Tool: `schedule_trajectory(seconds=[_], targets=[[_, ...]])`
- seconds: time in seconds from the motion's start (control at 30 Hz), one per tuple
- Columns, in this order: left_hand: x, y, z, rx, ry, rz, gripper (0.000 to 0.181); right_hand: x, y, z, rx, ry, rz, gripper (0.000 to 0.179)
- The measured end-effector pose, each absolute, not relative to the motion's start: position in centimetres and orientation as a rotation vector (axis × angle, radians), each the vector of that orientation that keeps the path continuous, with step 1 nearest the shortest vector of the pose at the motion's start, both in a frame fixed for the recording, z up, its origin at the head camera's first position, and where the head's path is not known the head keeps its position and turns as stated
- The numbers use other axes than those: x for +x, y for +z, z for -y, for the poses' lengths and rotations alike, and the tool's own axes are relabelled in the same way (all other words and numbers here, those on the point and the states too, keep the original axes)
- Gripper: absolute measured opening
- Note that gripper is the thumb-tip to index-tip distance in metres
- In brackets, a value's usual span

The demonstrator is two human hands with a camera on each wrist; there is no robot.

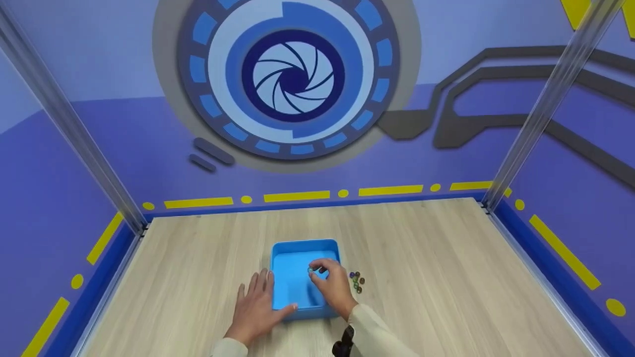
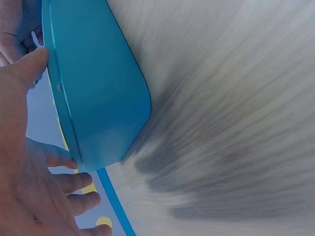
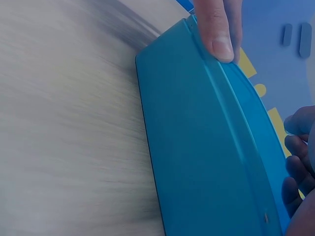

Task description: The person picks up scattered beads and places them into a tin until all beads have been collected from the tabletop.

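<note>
Midway between the tabletop's (image 1: 421, 258) left and right edges: a blue plastic bin (image 1: 312, 313), open-topped, standing short of the back edge.
Pinched marble (image 1: 311, 270): held above the bin's floor, about over its middle, between thumb and fingertip of the right hand (image 1: 333, 285); the other fingers bend inward.
Left hand (image 1: 255, 307): fingers spread along the bin's left wall, thumb on the front rim near the left corner.
Loose marbles (image 1: 355, 285): a small cluster just beside the bin's right wall.
Marble handling: probably glass, so hard, light, slick and apt to roll; best taken across its middle with the fingertips.
Bin handling: looks stiff and light, easily shoved; the rim should give the surest hold.
</note>
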State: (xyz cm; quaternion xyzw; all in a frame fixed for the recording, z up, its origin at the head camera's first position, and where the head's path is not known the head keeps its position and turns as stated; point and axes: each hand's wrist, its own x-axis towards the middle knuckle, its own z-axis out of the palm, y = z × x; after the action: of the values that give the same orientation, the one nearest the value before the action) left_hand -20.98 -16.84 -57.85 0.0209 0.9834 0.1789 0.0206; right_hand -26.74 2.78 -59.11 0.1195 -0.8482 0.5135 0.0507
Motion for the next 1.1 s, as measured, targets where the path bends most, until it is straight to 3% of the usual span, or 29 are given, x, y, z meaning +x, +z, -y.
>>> schedule_trajectory(seconds=[1.1], targets=[[-21.02,-58.25,16.81,0.039,0.547,-3.051,0.108,-26.99,-58.99,-2.29,0.332,1.526,2.617,0.017]])
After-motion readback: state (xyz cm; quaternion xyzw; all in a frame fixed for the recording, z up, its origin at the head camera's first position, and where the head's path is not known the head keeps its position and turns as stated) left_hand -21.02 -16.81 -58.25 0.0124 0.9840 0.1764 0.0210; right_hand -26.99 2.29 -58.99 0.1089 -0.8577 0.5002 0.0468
